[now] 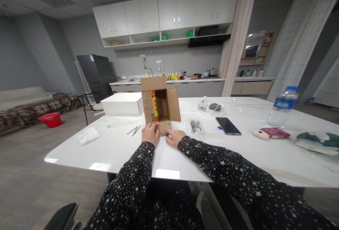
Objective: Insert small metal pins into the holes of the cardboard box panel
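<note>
An open cardboard box (162, 107) with yellow and red tape stands on the white table, its opening towards me and its flaps folded out. My left hand (150, 133) is closed at the front flap's left side, with its fingertips on the cardboard. At the flap's front right edge, my right hand (175, 138) has its fingers pressed together. Small dark thin pieces (163, 134) lie along that edge near the right fingertips. What the right fingers pinch is too small to make out. Several slim metal rods (134, 130) lie left of my left hand.
A white box (122, 103) stands behind on the left, with crumpled white tissue (88, 136) before it. To the right are a clear tray of small metal parts (196, 127), a black phone (228, 126), a water bottle (283, 106) and a dark red packet (275, 133).
</note>
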Demonstrator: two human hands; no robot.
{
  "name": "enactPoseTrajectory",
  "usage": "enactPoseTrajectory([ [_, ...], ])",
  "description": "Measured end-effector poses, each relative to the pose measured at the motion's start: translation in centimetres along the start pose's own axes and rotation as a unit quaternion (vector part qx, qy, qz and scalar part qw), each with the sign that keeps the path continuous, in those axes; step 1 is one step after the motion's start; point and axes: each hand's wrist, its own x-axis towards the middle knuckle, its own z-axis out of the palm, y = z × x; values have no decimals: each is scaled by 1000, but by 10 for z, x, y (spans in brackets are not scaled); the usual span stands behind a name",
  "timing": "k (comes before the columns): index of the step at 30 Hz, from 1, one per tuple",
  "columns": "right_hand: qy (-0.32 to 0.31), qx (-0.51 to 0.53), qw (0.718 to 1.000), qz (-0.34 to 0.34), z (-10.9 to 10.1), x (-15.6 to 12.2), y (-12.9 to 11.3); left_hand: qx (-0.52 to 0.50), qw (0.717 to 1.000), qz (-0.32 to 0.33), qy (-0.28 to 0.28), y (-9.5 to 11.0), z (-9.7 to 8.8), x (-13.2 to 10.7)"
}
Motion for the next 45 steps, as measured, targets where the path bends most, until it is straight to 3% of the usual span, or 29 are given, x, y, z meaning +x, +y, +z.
enactPoseTrajectory([
  [11,13,0,1000,-5,2,0,1,-15,999,21,-26,-2,0,1],
  [17,9,0,1000,-1,1,0,1,-13,1000,17,3,-3,2,1],
  [34,-7,3,1000,3,-4,-3,-1,-35,998,46,-23,-3,0,1],
  [45,9,0,1000,-1,0,-1,0,-34,998,55,-6,-4,5,1],
])
